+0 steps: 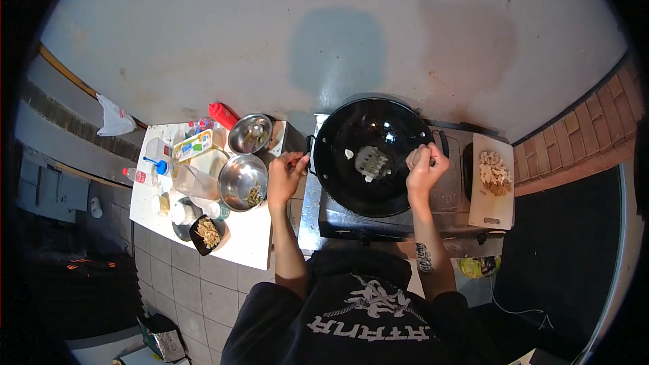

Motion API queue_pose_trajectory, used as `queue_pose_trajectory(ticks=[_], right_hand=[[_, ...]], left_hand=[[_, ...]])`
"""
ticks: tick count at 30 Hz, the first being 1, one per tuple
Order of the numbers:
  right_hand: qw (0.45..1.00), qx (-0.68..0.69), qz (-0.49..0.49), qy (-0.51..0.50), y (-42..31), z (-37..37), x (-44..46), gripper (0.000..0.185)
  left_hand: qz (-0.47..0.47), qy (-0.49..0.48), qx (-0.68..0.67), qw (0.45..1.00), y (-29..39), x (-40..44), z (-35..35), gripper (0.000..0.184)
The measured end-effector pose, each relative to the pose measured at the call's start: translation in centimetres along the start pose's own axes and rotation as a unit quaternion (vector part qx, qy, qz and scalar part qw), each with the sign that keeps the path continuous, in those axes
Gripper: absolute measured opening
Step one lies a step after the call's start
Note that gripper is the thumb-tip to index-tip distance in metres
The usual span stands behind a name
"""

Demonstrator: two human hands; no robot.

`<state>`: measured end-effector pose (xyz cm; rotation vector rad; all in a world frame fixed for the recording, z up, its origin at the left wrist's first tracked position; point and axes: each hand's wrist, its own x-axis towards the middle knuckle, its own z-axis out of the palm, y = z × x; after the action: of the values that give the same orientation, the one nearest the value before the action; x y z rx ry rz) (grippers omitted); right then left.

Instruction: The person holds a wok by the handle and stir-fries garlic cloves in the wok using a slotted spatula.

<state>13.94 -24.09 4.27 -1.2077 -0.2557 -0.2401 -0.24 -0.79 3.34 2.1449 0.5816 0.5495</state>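
A black wok (365, 196) sits on the stove, with a slotted metal spatula head (372, 162) and small white pieces inside it. My left hand (289, 167) is closed at the wok's left handle, its fingers pinched together. Over the wok's right side, my right hand (427, 162) is closed in a fist around what looks like the spatula's handle, which is mostly hidden. The wok's right loop handle (443, 143) shows just beyond that hand.
On the left table (250, 243) stand two metal bowls (233, 182), a red squeeze bottle (223, 115), clear containers and a dark dish (201, 243) of food. A cutting board (491, 213) with chopped pale food lies right of the stove (365, 228). A wall rises behind.
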Motion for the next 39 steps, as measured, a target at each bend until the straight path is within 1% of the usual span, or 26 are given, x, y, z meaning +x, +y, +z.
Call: queue_pose_trajectory(ticks=[1,2,4,5,6,8,9,13,14,16,17,18,22,24,25,27,28,31,33,37,39], right_hand=[[1.000,0.010,-0.012,0.010,0.0,0.5,0.1,0.034],[0.998,0.059,0.010,0.007,0.1,1.2,-0.2,0.033],[0.999,0.030,0.013,-0.001,1.8,1.6,-0.2,0.033],[1.000,-0.012,0.016,0.003,2.8,1.5,-0.3,0.032],[1.000,-0.010,0.014,0.002,3.8,0.9,-0.1,0.032],[0.996,-0.090,-0.015,-0.022,5.3,-0.5,0.3,0.032],[0.998,-0.059,0.022,-0.015,3.0,0.2,0.0,0.032],[0.999,-0.026,0.036,-0.023,1.3,-0.6,-0.1,0.034],[0.999,-0.026,0.035,-0.023,0.9,-0.7,0.0,0.034],[1.000,-0.002,0.000,-0.008,-0.1,-0.9,0.2,0.039],[0.999,0.026,0.008,-0.017,-0.7,-1.1,0.3,0.038],[0.999,0.026,0.008,-0.018,-1.1,-1.1,0.4,0.038],[1.000,0.001,-0.016,-0.020,-1.1,-1.7,0.4,0.038],[0.998,-0.061,-0.001,-0.011,-0.3,-2.2,0.1,0.035],[0.998,-0.061,-0.001,-0.012,0.3,-2.3,-0.2,0.035],[0.993,-0.114,-0.022,-0.009,1.1,-2.6,-0.8,0.034],[0.993,-0.114,-0.021,-0.010,1.2,-2.7,-1.1,0.034],[0.995,-0.102,-0.014,-0.012,1.2,-2.6,-1.5,0.035],[0.996,-0.077,-0.019,-0.033,0.7,-2.5,-1.2,0.035],[0.996,-0.069,-0.039,-0.028,-0.8,-1.5,-0.6,0.036],[1.000,0.026,-0.013,-0.006,-1.1,-0.9,0.0,0.035]], left_hand=[[0.002,0.002,-0.001,1.000,0.0,0.0,0.1,0.029],[0.004,-0.001,0.000,1.000,0.1,0.0,0.1,0.029],[-0.009,-0.012,-0.022,1.000,0.3,0.0,0.0,0.027],[-0.008,-0.013,-0.023,1.000,0.4,-0.2,0.0,0.027],[0.001,-0.010,-0.011,1.000,0.5,-0.3,-0.1,0.027],[0.009,0.000,0.001,1.000,0.6,-0.1,-0.2,0.027],[0.008,0.002,-0.004,1.000,0.5,-0.2,-0.1,0.026],[0.017,-0.001,0.009,1.000,0.0,0.0,0.1,0.025],[0.018,-0.001,0.009,1.000,0.0,0.0,0.1,0.025],[0.007,0.001,-0.006,1.000,0.4,-0.1,0.0,0.025],[0.006,0.002,-0.007,1.000,0.3,-0.1,0.0,0.025],[0.010,0.005,-0.012,1.000,0.2,-0.1,0.0,0.025],[0.012,0.008,-0.026,1.000,-0.4,-0.1,0.3,0.027],[0.014,0.010,-0.015,1.000,-0.7,-0.1,0.4,0.028],[0.015,0.011,-0.005,1.000,-0.9,-0.1,0.4,0.029],[0.014,0.014,-0.004,1.000,-1.0,-0.1,0.4,0.029],[0.014,0.016,-0.004,1.000,-1.0,-0.1,0.5,0.030],[0.006,0.008,0.002,1.000,-0.9,-0.1,0.4,0.029],[0.007,0.004,-0.011,1.000,-0.3,-0.1,0.2,0.029],[-0.002,0.005,-0.014,1.000,-0.3,0.0,0.2,0.028],[0.000,0.006,-0.007,1.000,-0.5,0.0,0.2,0.028]])
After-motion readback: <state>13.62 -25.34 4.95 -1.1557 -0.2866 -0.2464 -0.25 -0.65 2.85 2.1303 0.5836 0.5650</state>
